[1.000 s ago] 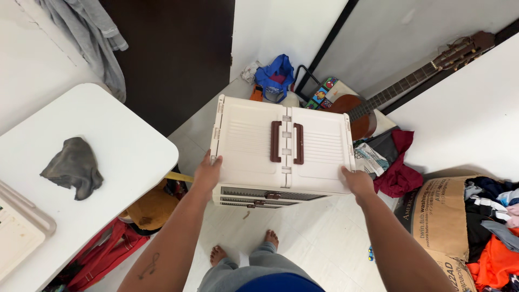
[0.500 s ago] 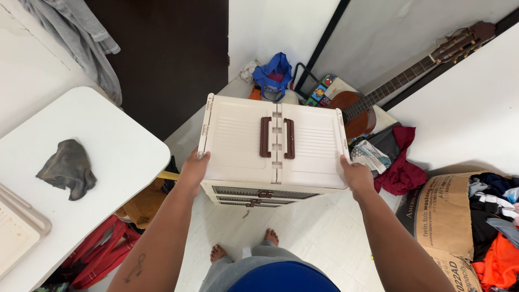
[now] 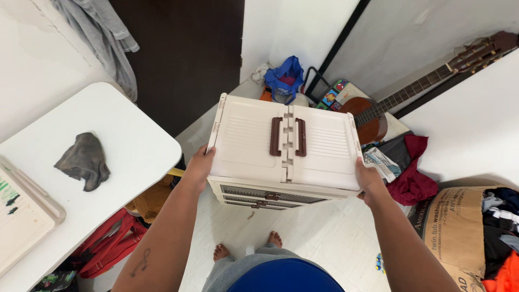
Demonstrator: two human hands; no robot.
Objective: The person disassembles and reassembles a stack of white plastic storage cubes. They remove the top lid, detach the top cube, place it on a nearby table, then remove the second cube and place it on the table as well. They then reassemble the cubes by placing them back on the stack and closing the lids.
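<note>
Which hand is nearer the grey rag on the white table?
Left. The left hand grips the cream storage box on the side toward the grey rag; the right hand grips the far side.

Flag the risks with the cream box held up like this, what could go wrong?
1. The left hand and right hand press only the side edges of the cream plastic storage box with brown handles; it could slip, and bare feet are below.
2. The box blocks sight of the floor ahead, where a blue bag and an acoustic guitar lie: trip hazard.
</note>
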